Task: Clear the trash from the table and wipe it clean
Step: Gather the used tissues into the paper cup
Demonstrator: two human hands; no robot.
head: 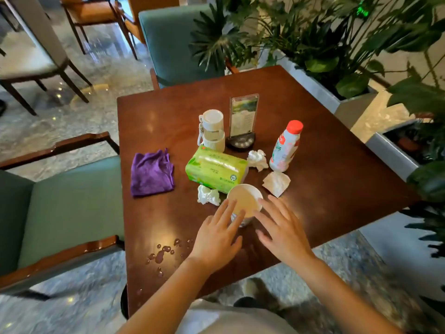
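A white paper cup (pixel 245 198) stands on the dark wooden table (pixel 337 169). My left hand (pixel 218 233) and my right hand (pixel 281 229) hover on either side of it, fingers spread, holding nothing. The left fingertips overlap the cup's rim. Crumpled tissues lie nearby: one (pixel 208 195) left of the cup, one (pixel 257 159) behind it, one (pixel 276 183) to its right. A red-capped drink bottle (pixel 285 147) stands at the right. A purple cloth (pixel 151 173) lies at the left. Water drops (pixel 163 253) sit near the front edge.
A green tissue pack (pixel 215 168), a white tumbler (pixel 213 130) and a menu stand (pixel 243 120) occupy the table's middle. Green chairs stand at the left (pixel 60 213) and far side (pixel 173 42). Planters with leafy plants (pixel 337 44) line the right.
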